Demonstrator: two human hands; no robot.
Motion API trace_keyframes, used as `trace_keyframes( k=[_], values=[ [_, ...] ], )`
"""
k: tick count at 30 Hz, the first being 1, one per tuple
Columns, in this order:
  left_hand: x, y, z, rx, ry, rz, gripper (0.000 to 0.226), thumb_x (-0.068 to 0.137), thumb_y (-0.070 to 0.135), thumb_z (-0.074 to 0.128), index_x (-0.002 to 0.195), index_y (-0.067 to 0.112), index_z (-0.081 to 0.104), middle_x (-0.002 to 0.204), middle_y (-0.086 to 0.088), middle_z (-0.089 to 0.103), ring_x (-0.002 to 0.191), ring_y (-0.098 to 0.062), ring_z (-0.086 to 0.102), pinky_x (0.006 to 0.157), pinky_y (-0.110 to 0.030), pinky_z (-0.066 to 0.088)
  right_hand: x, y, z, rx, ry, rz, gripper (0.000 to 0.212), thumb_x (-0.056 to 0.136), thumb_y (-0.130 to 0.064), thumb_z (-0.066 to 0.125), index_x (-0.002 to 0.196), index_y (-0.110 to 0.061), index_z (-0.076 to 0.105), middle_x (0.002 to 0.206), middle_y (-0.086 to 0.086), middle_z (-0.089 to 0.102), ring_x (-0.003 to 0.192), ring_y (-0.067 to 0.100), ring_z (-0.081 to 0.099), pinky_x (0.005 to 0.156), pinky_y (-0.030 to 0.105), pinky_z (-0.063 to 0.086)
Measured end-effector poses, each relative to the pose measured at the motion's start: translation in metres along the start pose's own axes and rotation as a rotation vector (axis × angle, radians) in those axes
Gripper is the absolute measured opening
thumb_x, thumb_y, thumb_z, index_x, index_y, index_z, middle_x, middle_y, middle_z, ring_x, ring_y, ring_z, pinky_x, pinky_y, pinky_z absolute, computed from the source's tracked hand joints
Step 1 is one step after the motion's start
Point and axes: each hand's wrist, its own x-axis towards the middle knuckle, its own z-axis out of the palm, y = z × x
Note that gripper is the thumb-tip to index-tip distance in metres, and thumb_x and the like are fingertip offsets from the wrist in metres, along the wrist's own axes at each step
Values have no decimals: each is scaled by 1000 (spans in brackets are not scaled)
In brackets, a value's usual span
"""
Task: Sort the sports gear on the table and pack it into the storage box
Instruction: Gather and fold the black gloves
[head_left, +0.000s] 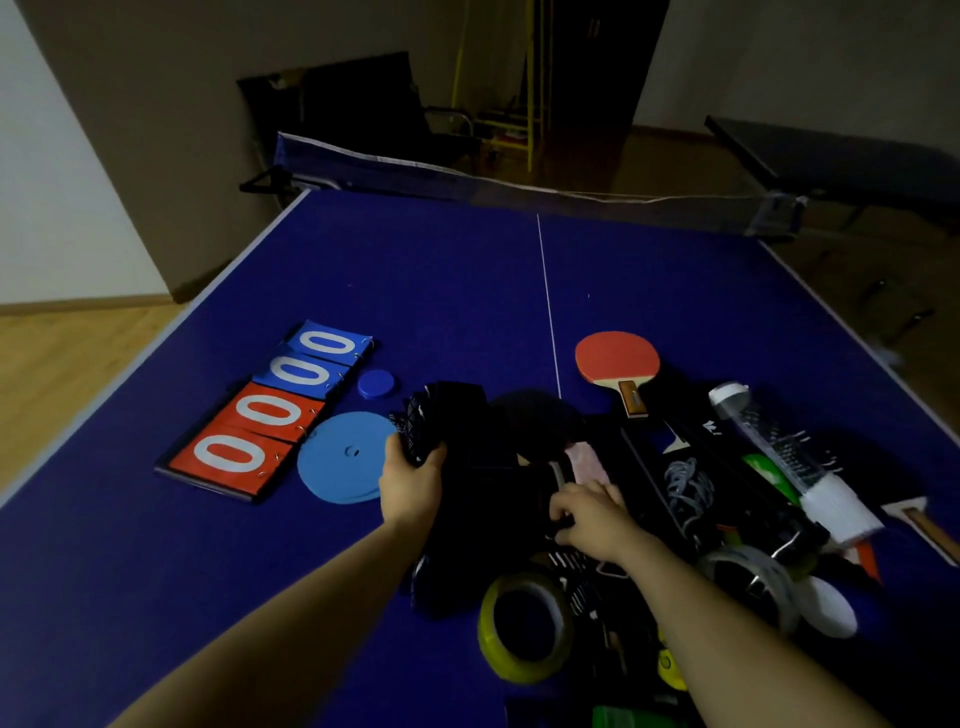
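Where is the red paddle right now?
In the head view, the red paddle lies flat on the blue table, right of the white centre line, beyond the dark gear pile.

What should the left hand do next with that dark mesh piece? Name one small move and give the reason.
Probably lift the dark mesh piece up and clear of the black pile. The left hand already has its grip on the piece's near edge, while the right hand rests on the pile beside it. No storage box can be made out with certainty, so separating the piece comes first.
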Motion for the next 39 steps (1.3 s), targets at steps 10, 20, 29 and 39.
trace_keyframes(
  k=[10,20,29,39],
  values=[
    [-7,10,-17,-157,-81,-14,28,91,18,61,116,21,49,117,-6,62,103,-24,62,95,-47,50,12,-66,-54,654,366,-63,12,90,-19,61,98,-14,53,97,-1,58,92,19,54,74,27,38],
    [0,36,-59,-406,-150,-75,42,91,18,61,130,19,45,109,-5,61,90,-20,62,70,-33,52,22,-119,-80,910,617,34,16,87,-18,65,80,-10,54,72,-1,55,71,16,51,60,27,38],
    [5,39,-73,-528,-132,-120,47,92,20,61,136,16,43,109,-5,61,92,-22,62,70,-34,51,27,-137,-73,951,578,189,11,88,-19,63,84,-11,55,92,10,58,75,19,52,63,27,39],
    [17,32,-84,-509,-109,-192,46,93,16,58,136,9,42,123,-14,58,93,-25,59,80,-38,48,19,-164,-91,1468,520,-18,31,80,1,50,57,-19,40,57,-1,46,61,14,43,56,28,34]
  ],
)
